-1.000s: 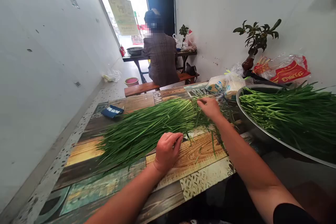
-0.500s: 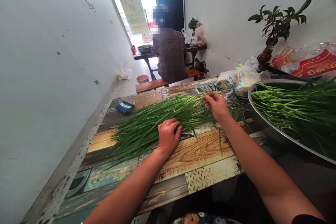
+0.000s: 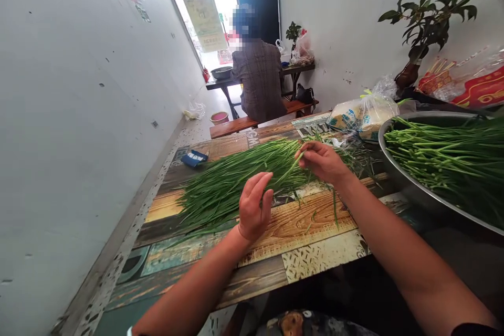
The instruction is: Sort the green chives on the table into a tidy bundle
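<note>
A wide heap of green garlic chives (image 3: 224, 181) lies across the table, leaf tips to the left and pale stem ends to the right. My right hand (image 3: 321, 160) is over the stem ends, thumb and fingers pinched on a chive stalk (image 3: 292, 169) that slants down to the left. Just in front of the heap, my left hand (image 3: 255, 207) is lifted a little, its fingers stretched out and thumb apart, holding nothing. Loose trimmings (image 3: 358, 155) are scattered right of the heap, beyond my right wrist.
A large metal bowl (image 3: 409, 181) full of chives stands at the right. Behind it are plastic bags (image 3: 360, 118) and a potted plant (image 3: 427, 26). A blue packet (image 3: 194, 158) lies at the table's far left. Farther back, a person (image 3: 260, 81) sits on a bench facing away.
My right hand has drawn a chive stalk up and slightly toward me from the heap. My left hand has lifted off the chives, its fingers now pointing upward.
</note>
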Available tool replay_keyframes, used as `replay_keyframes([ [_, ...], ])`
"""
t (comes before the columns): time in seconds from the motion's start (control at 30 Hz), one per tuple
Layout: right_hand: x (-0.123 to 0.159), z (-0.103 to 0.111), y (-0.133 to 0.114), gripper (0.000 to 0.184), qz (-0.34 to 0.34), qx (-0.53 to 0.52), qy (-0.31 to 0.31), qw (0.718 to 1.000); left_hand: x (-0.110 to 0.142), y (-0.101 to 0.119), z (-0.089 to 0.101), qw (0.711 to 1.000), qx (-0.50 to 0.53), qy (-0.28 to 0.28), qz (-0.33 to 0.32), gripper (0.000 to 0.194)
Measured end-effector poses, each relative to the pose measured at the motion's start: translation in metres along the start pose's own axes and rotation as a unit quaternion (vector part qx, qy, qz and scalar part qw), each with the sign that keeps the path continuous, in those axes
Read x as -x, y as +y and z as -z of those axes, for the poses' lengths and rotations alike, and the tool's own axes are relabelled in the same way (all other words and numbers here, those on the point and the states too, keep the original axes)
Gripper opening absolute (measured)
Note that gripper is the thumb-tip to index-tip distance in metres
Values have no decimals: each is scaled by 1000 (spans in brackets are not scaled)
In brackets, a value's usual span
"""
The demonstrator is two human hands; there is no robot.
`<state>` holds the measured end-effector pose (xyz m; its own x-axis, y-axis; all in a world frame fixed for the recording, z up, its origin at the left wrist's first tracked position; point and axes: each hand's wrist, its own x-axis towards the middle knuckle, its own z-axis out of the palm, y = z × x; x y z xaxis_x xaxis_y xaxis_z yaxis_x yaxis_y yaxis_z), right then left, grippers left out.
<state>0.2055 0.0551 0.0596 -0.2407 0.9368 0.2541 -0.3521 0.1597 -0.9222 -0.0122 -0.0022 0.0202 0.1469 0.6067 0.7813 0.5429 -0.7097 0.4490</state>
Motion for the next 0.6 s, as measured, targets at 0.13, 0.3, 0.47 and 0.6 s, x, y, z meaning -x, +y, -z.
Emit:
replay_keyframes([
  [0.13, -4, -1, 16, 26, -24, 29, 0, 999, -1, -1, -7, 983, 62, -89, 147, 31],
  [0.3, -7, -1, 30, 29, -32, 96, 19, 995, -6, -9, -7, 968, 67, -103, 218, 26],
  [0.47, -2, -10, 20, 25, -29, 141, 13, 989, -10, -15, -3, 986, 4, -57, 158, 22],
  [0.6, -2, -10, 21, 26, -25, 163, 8, 986, -11, -16, -1, 995, -22, -47, 89, 20],
])
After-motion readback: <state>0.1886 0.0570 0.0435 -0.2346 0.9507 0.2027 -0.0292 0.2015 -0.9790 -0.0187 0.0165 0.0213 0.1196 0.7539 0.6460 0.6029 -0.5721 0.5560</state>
